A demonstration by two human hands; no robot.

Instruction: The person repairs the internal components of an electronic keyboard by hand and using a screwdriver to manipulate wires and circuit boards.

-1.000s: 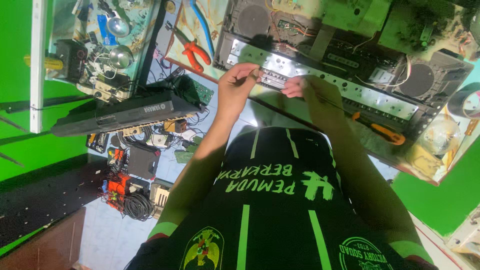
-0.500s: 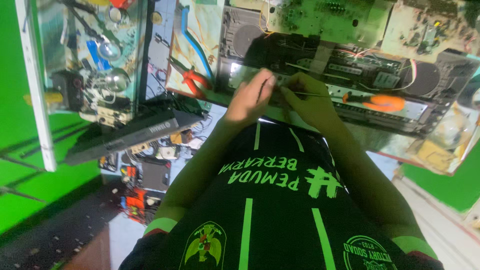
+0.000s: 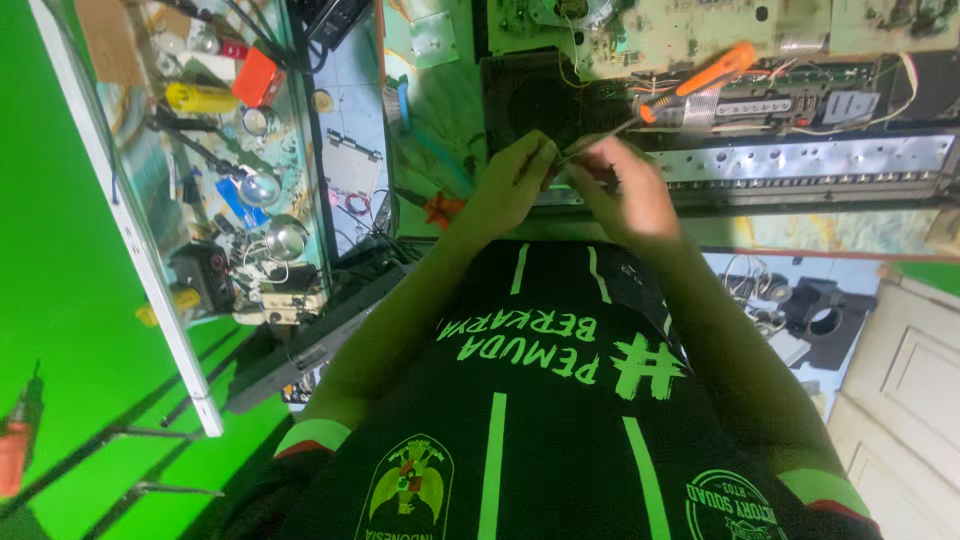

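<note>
My left hand and my right hand meet fingertip to fingertip in front of my chest, over the edge of an opened electronic device with a perforated metal strip. An orange-handled screwdriver slants from the upper right down to where the fingers meet. My right hand's fingers close on its metal shaft near the tip. My left thumb and fingers are pinched together at the tip; motion blur hides whether a small part sits between them. My black shirt with green print fills the bottom of the view.
Bare circuit boards with wires lie behind the device. A glass shelf on the left holds an orange box, a yellow cylinder, round metal parts and small tools. A green wall is far left, a white door lower right.
The orange screwdriver lay on the device to the right of my hands; now its shaft is in my fingers. My hands have drawn together and the view has shifted toward the boards.
</note>
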